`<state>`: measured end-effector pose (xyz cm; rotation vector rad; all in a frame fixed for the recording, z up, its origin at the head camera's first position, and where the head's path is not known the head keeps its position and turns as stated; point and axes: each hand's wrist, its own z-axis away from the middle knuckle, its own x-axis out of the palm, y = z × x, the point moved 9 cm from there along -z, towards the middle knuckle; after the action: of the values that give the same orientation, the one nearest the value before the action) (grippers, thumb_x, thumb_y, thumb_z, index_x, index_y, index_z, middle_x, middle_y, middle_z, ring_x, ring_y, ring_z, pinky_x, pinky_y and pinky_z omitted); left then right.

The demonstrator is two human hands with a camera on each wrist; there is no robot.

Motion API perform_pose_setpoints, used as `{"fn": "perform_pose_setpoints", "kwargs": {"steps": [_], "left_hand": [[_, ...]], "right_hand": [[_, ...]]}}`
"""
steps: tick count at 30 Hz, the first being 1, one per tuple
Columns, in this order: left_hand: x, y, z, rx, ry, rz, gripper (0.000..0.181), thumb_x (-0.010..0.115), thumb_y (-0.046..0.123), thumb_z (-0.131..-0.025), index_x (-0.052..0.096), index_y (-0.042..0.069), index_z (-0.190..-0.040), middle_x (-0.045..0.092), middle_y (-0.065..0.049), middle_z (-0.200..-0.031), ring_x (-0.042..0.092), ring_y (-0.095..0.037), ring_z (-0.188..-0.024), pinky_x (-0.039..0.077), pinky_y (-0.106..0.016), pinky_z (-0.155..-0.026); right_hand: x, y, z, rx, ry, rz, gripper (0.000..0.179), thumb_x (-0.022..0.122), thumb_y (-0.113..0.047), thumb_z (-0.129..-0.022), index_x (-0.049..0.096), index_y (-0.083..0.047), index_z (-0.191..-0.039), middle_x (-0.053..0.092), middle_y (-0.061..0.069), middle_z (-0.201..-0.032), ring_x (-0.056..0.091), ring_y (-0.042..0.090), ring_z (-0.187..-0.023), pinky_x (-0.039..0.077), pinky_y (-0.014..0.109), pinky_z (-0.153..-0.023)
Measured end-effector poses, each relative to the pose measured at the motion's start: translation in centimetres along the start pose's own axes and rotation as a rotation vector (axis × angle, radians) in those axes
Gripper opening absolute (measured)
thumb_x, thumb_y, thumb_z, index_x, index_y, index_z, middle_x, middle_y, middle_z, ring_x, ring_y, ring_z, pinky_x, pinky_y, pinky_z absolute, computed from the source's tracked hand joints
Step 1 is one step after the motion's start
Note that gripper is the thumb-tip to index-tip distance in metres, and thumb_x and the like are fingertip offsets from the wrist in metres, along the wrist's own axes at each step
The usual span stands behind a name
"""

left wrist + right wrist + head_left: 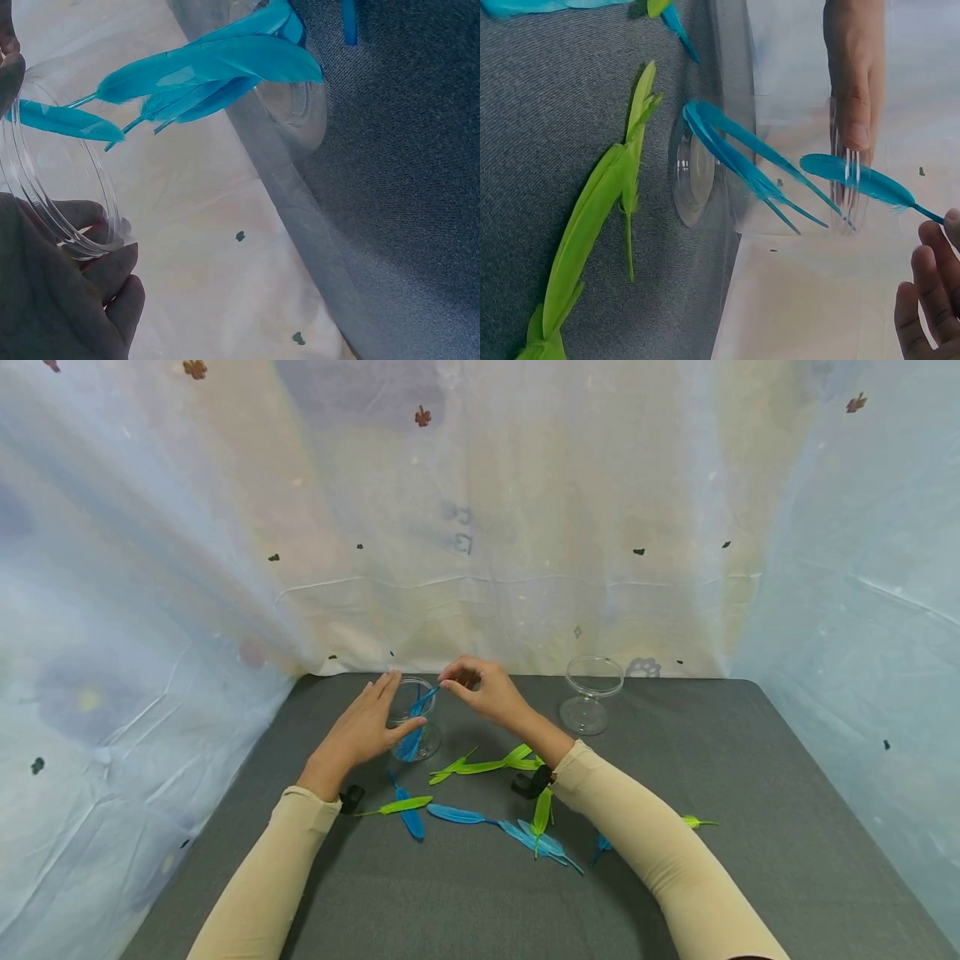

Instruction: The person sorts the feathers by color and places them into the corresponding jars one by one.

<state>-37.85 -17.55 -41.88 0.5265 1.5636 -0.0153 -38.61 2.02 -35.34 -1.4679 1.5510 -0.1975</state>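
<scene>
My left hand (362,728) holds a clear footed glass cup (431,745) near its rim, thumb on the near side and fingers behind. Several blue feathers (742,169) stand in that cup, quills pointing up toward its mouth. Just right of the rim, my right hand (489,693) pinches one more blue feather (877,185) by its quill between thumb and fingertip. The vane of this feather reaches into the cup's mouth in the right wrist view, while the other fingers stay loosely spread.
A second clear footed glass (585,714) stands at the back right. Green feathers (480,767) and blue feathers (456,814) lie scattered on the grey table, some crossing. A green feather (697,821) pokes out beyond the right sleeve. A patterned curtain (517,527) hangs behind the table.
</scene>
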Motion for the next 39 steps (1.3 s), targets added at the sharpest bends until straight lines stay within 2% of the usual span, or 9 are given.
{"fn": "perform_pose_setpoints", "kwargs": {"steps": [9, 14, 19, 24, 29, 32, 39], "left_hand": [[0.0, 0.1, 0.0, 0.010, 0.003, 0.008, 0.111, 0.052, 0.076, -0.102, 0.005, 0.007, -0.174, 0.006, -0.018, -0.180, 0.008, -0.043, -0.165, 0.010, -0.058, -0.134], [0.0, 0.1, 0.0, 0.011, 0.005, 0.007, 0.110, 0.053, 0.075, -0.102, 0.005, 0.006, -0.173, 0.006, -0.018, -0.180, 0.008, -0.042, -0.165, 0.010, -0.058, -0.134], [0.1, 0.2, 0.0, 0.013, 0.005, 0.000, 0.111, 0.053, 0.076, -0.102, 0.006, 0.005, -0.173, 0.006, -0.018, -0.180, 0.009, -0.043, -0.165, 0.012, -0.060, -0.133], [0.2, 0.1, 0.0, 0.008, -0.007, 0.011, 0.111, 0.052, 0.077, -0.101, 0.005, 0.007, -0.174, 0.005, -0.018, -0.180, 0.008, -0.043, -0.165, 0.012, -0.060, -0.133], [0.1, 0.0, 0.0, 0.003, -0.014, 0.010, 0.111, 0.050, 0.078, -0.101, 0.004, 0.008, -0.174, 0.004, -0.017, -0.180, 0.007, -0.042, -0.165, 0.012, -0.060, -0.134], [0.2, 0.0, 0.0, 0.003, -0.017, 0.005, 0.112, 0.050, 0.079, -0.101, 0.003, 0.008, -0.174, 0.004, -0.017, -0.180, 0.007, -0.042, -0.165, 0.012, -0.060, -0.134], [0.2, -0.1, 0.0, 0.000, -0.012, 0.009, 0.112, 0.052, 0.078, -0.101, 0.004, 0.007, -0.174, 0.004, -0.017, -0.180, 0.007, -0.046, -0.164, 0.014, -0.063, -0.132]], "right_hand": [[1.1, 0.1, -0.4, 0.019, -0.027, 0.010, 0.014, 0.073, -0.012, -0.105, 0.078, -0.004, -0.115, 0.075, 0.006, -0.101, 0.066, 0.015, -0.081, 0.057, 0.029, -0.073], [1.7, 0.3, -0.5, 0.022, -0.045, 0.020, 0.013, 0.073, -0.013, -0.105, 0.078, -0.007, -0.115, 0.075, 0.009, -0.102, 0.066, 0.015, -0.082, 0.060, 0.034, -0.075], [2.2, 0.2, -0.6, 0.029, -0.062, 0.026, 0.016, 0.072, -0.013, -0.105, 0.077, -0.003, -0.116, 0.074, 0.007, -0.100, 0.067, 0.016, -0.084, 0.061, 0.040, -0.078], [2.7, 0.5, -0.8, 0.054, -0.082, 0.028, 0.016, 0.072, -0.013, -0.105, 0.078, -0.003, -0.117, 0.075, 0.006, -0.101, 0.068, 0.015, -0.086, 0.060, 0.032, -0.078], [3.2, 0.5, -1.1, 0.095, -0.117, 0.028, 0.019, 0.072, -0.015, -0.106, 0.078, -0.005, -0.121, 0.077, 0.006, -0.110, 0.072, 0.021, -0.096, 0.059, 0.026, -0.083], [3.1, 0.7, -1.0, 0.110, -0.121, 0.035, 0.020, 0.071, -0.015, -0.106, 0.078, -0.005, -0.123, 0.077, 0.006, -0.114, 0.072, 0.019, -0.099, 0.060, 0.028, -0.086], [2.0, 1.3, 0.1, 0.106, -0.085, 0.041, 0.018, 0.069, -0.015, -0.108, 0.078, -0.005, -0.120, 0.076, 0.006, -0.113, 0.070, 0.018, -0.089, 0.061, 0.034, -0.080]]}}
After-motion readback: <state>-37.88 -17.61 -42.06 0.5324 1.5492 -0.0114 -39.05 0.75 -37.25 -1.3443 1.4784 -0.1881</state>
